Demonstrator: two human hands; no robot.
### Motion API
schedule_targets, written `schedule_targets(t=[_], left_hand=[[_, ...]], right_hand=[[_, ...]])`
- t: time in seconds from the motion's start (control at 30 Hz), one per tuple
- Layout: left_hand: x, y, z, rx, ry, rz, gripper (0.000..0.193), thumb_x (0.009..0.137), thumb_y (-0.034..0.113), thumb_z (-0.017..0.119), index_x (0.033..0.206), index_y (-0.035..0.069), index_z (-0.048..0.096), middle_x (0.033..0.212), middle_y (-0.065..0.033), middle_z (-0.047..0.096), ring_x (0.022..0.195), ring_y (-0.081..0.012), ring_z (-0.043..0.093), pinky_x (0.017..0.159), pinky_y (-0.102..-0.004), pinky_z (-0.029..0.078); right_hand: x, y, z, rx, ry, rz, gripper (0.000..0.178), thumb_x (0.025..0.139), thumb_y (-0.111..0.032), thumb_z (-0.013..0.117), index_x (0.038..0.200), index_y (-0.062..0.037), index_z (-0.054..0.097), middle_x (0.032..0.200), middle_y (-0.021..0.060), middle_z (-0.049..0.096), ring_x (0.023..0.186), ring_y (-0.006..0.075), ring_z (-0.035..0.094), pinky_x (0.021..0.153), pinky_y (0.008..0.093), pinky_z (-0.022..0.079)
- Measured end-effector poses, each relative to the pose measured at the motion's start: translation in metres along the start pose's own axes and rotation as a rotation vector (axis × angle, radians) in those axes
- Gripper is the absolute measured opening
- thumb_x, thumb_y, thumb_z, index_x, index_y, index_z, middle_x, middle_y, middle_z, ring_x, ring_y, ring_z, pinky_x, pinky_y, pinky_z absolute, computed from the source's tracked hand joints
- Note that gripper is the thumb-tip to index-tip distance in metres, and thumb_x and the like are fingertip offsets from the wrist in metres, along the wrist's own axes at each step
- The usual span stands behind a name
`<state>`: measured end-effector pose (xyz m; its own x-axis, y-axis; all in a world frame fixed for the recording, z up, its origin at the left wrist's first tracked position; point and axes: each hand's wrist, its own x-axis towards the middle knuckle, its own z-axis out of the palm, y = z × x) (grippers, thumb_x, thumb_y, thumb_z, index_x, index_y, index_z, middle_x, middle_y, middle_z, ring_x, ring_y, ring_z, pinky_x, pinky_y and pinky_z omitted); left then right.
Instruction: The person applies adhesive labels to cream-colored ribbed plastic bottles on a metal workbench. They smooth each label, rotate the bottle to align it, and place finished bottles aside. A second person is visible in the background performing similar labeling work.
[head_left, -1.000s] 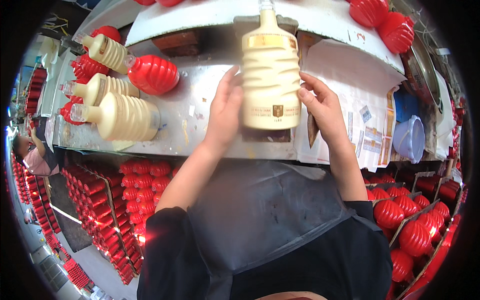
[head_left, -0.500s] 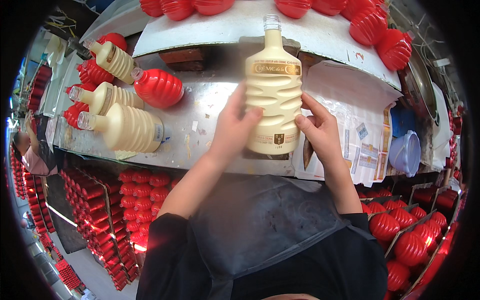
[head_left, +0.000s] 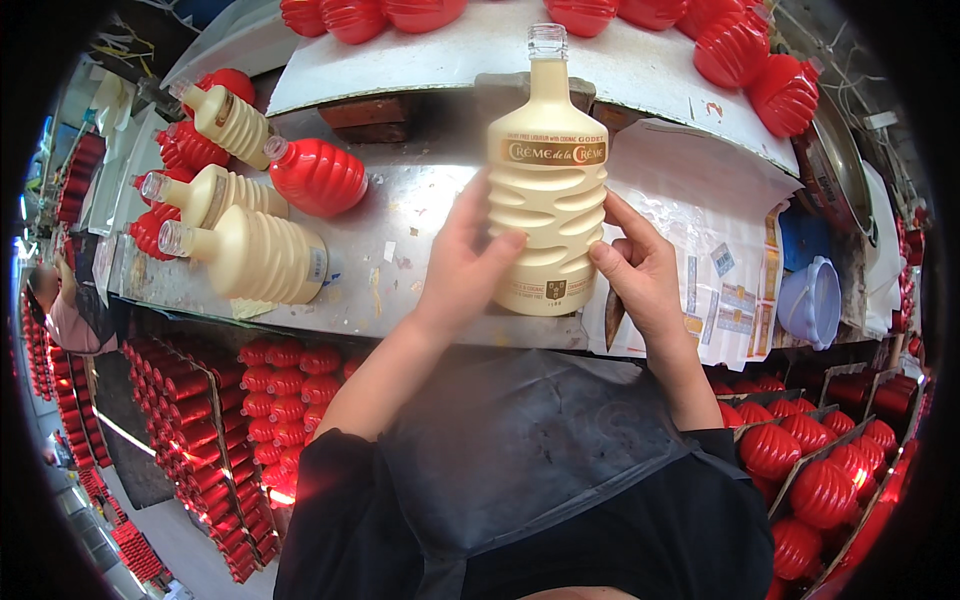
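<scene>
A cream bottle (head_left: 547, 190) is held upright between the left hand (head_left: 462, 262) and the right hand (head_left: 640, 275), both closed around its lower ribbed body. It is judged smooth and rather heavy, so the ribs are the best place to grip. Left of the left hand, cartons (head_left: 215, 425) are filled with red bottles (head_left: 262, 405).

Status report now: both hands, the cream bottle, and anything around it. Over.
Left hand and right hand grip cream ribbed bottle, upright, uncapped. Three cream bottles and a red bottle lie left on metal bench. Nothing blocking.
</scene>
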<state>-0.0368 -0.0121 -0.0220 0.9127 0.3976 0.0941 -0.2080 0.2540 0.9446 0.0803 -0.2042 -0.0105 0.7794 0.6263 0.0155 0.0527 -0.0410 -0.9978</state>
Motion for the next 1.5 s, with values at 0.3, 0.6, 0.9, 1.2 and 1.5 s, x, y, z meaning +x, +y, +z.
schedule_targets(t=[0.3,0.6,0.9,1.2,1.5], left_hand=[[-0.002,0.002,0.002,0.018,-0.006,0.024,0.073,0.101,0.009,0.063,0.162,-0.003,0.025,0.156,-0.0164,0.046,0.143,-0.024,0.046,0.118,-0.0386,0.037],[0.004,-0.002,0.003,0.049,0.033,-0.001,0.069,0.101,0.008,0.061,0.16,-0.005,0.027,0.153,-0.0184,0.048,0.139,-0.0243,0.05,0.114,-0.0376,0.042],[0.009,-0.004,0.006,0.073,0.046,0.018,0.067,0.104,0.013,0.063,0.159,-0.005,0.03,0.148,-0.0188,0.053,0.134,-0.0229,0.054,0.11,-0.036,0.046],[0.009,-0.012,0.001,0.113,0.032,0.036,0.056,0.112,0.016,0.046,0.162,-0.002,0.029,0.155,-0.012,0.049,0.139,-0.0174,0.048,0.116,-0.0325,0.038],[0.007,-0.013,0.0,0.136,0.043,0.041,0.054,0.113,0.015,0.043,0.162,-0.003,0.029,0.156,-0.0124,0.048,0.14,-0.0171,0.047,0.118,-0.0321,0.037]], right_hand=[[-0.002,0.001,0.0,-0.005,-0.006,-0.013,0.063,0.093,-0.011,0.074,0.151,0.0007,0.052,0.134,0.0107,0.066,0.062,-0.0018,0.047,0.057,0.0174,0.043],[0.006,0.007,0.002,0.067,0.003,0.021,0.062,0.096,-0.012,0.071,0.152,0.0058,0.048,0.137,0.0158,0.064,0.076,0.0032,0.063,0.068,0.0196,0.051],[0.009,0.001,0.004,0.141,-0.035,0.09,0.062,0.101,-0.014,0.065,0.154,0.0091,0.041,0.146,0.0204,0.057,0.108,0.0158,0.068,0.096,0.0297,0.053],[0.01,0.005,0.003,0.13,-0.042,0.098,0.063,0.103,-0.016,0.063,0.154,0.0107,0.039,0.15,0.0212,0.053,0.122,0.0192,0.063,0.105,0.0325,0.048],[0.008,0.004,0.002,0.13,-0.033,0.155,0.061,0.103,-0.014,0.061,0.154,0.0107,0.039,0.151,0.0215,0.053,0.13,0.0209,0.059,0.109,0.0336,0.046]])
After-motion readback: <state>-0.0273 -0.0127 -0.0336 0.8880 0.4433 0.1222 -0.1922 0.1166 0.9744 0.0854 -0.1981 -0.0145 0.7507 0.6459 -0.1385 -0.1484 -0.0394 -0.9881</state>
